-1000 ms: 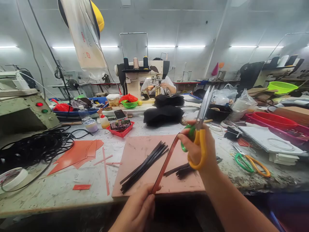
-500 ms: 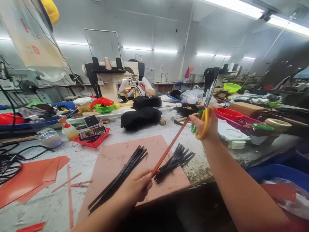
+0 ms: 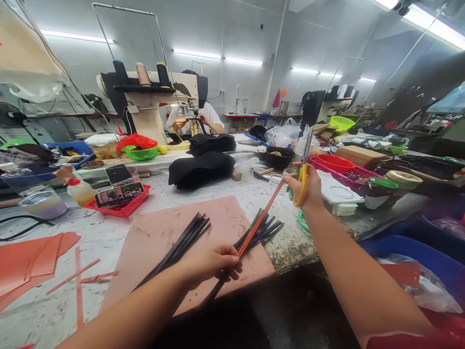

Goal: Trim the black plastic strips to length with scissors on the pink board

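Observation:
My left hand (image 3: pixel 210 263) pinches the near end of a long orange-red strip (image 3: pixel 258 218) over the front edge of the pink cutting mat (image 3: pixel 156 237). My right hand (image 3: pixel 305 186) grips scissors (image 3: pixel 302 167) with a yellow and green handle, blades pointing up, and also holds the strip's far end. One bundle of thin black strips (image 3: pixel 179 247) lies on the mat just left of my left hand. A second black bundle (image 3: pixel 263 230) lies under the orange strip at the mat's right edge.
Orange sheets and offcuts (image 3: pixel 32 254) lie at the left. A red tray with phones (image 3: pixel 119 198), a glue bottle (image 3: pixel 78 189), black fabric piles (image 3: pixel 201 169), red baskets (image 3: pixel 341 167) and blue bins (image 3: pixel 417 252) surround the mat. Another person sits at a sewing machine (image 3: pixel 152 104) behind.
My view has swung to the right. My left hand moved forward onto the mat's front edge with the strip. My right hand with the scissors moved further out and right.

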Available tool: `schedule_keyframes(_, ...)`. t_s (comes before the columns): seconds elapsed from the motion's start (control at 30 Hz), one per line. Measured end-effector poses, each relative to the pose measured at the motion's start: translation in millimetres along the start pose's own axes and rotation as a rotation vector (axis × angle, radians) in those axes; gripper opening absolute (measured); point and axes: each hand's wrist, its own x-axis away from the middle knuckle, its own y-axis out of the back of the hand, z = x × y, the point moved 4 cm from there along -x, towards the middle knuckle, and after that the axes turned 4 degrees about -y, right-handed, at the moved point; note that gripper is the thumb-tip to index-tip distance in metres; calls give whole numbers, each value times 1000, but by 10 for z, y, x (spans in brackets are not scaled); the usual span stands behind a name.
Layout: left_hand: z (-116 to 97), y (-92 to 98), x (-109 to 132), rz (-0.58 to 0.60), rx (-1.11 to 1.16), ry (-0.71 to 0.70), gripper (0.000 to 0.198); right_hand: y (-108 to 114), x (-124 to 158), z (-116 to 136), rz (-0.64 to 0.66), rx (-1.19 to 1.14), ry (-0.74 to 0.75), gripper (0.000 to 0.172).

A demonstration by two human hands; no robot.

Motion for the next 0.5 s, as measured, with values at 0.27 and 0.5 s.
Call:
schedule_keyframes(0.27, 125, 76, -174, -80, -123, -11, 20, 2, -2, -281, 25, 77, -130, 50)
schedule_keyframes(0.5, 179, 46, -285, -93, -151, 41, 23, 239, 222, -315, 120, 260, -227, 62)
